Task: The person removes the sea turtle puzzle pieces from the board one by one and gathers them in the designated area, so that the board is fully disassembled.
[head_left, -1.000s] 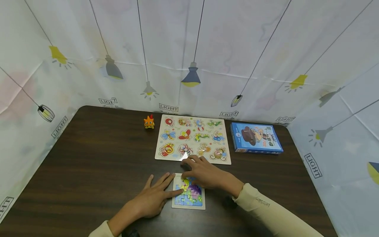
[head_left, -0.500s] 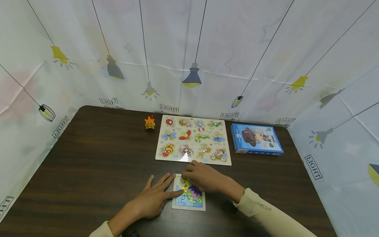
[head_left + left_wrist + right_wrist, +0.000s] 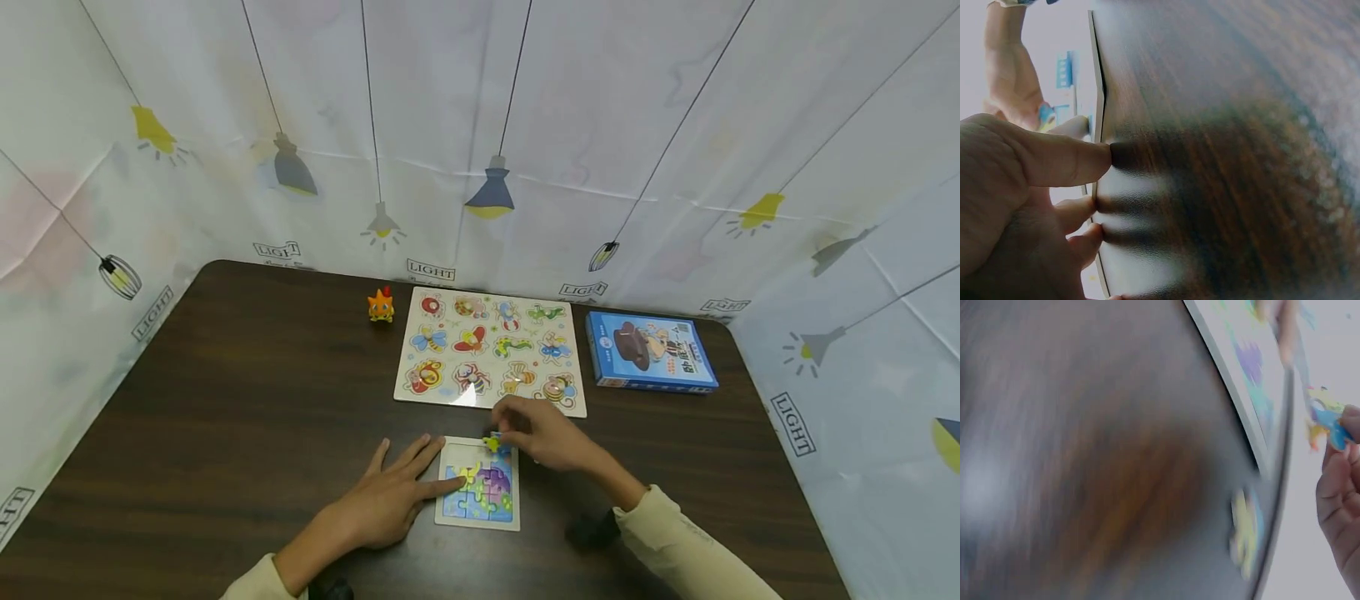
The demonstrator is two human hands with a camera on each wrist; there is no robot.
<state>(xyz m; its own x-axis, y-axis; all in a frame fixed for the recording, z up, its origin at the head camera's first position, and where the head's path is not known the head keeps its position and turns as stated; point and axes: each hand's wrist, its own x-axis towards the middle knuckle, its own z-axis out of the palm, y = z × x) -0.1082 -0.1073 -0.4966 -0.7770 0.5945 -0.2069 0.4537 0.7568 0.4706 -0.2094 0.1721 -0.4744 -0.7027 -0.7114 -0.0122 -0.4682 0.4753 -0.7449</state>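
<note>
A small jigsaw puzzle in a wooden frame tray (image 3: pixel 477 525) lies on the table in front of me, its lower rows filled with blue, purple, green and yellow pieces. Bare wood shows along its upper part. My left hand (image 3: pixel 382 508) lies spread flat at the tray's left side, thumb reaching onto the pieces and other fingertips on the table and tray edge. Over the tray's upper right corner, my right hand (image 3: pixel 551 433) pinches a blue and yellow puzzle piece (image 3: pixel 1335 430) between thumb and fingers. Another yellowish piece (image 3: pixel 1246 531) lies on the table beside the tray, blurred.
Behind the tray lies a large wooden board (image 3: pixel 491 350) with insect pictures. A blue box (image 3: pixel 651 352) sits at the back right, and a small orange toy figure (image 3: pixel 381 307) stands left of the board. A patterned curtain (image 3: pixel 420 125) rises behind the table.
My right hand has taken the yellow and blue piece from the tray's upper part and moved right with it, uncovering bare wood. The left hand has stayed in place.
</note>
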